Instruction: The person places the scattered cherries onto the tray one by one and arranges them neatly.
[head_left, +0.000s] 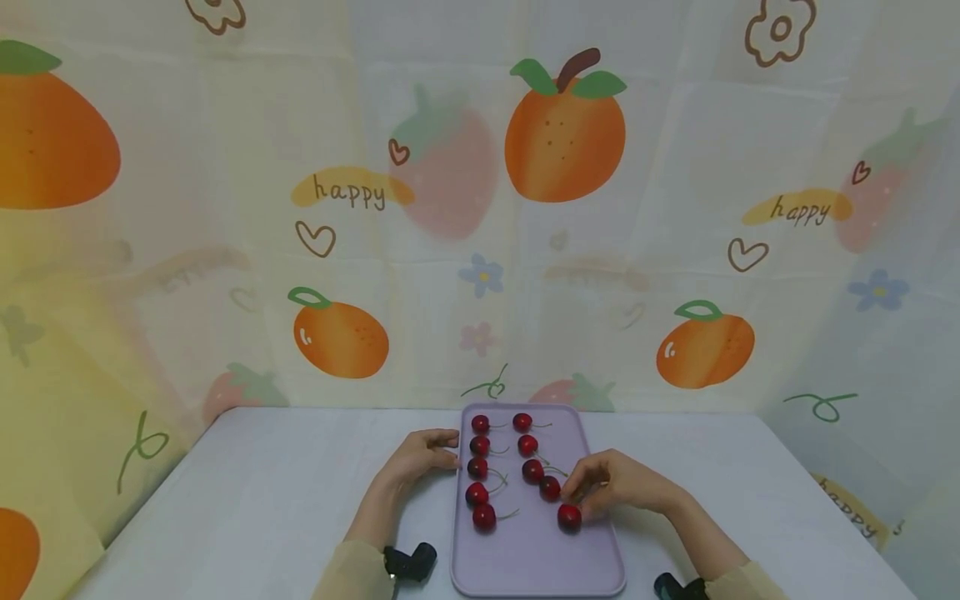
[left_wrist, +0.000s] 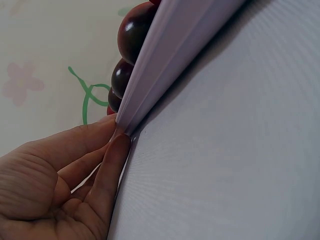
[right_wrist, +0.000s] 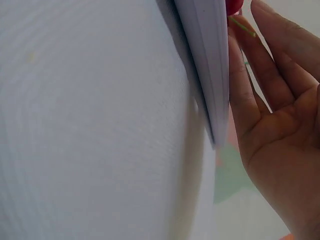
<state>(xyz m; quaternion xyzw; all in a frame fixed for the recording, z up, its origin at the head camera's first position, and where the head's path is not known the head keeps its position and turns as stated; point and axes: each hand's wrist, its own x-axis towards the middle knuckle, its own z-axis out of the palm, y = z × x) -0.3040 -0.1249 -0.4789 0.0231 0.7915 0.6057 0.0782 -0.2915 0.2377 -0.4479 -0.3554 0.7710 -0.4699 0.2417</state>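
Dark red cherries with green stems stand in two columns on a lilac tray point(head_left: 536, 575). My left hand point(head_left: 420, 454) touches the tray's left side with its fingertips. In the left wrist view, its fingers point(left_wrist: 107, 160) meet the tray's outer wall, with several cherries point(left_wrist: 136, 35) showing over the rim. Over the tray's right edge, my right hand point(head_left: 618, 483) holds the nearest cherry point(head_left: 569, 518) of the right column between thumb and fingers. Just behind that one sits another cherry point(head_left: 550, 488). In the right wrist view, a cherry point(right_wrist: 233, 6) and its stem show by the fingers.
The tray lies on a white-covered table point(head_left: 285, 517). Behind stands a pale cloth backdrop point(head_left: 420, 333) printed with oranges, strawberries and flowers. Black wrist devices show near the left point(head_left: 410, 562) and right sleeves.
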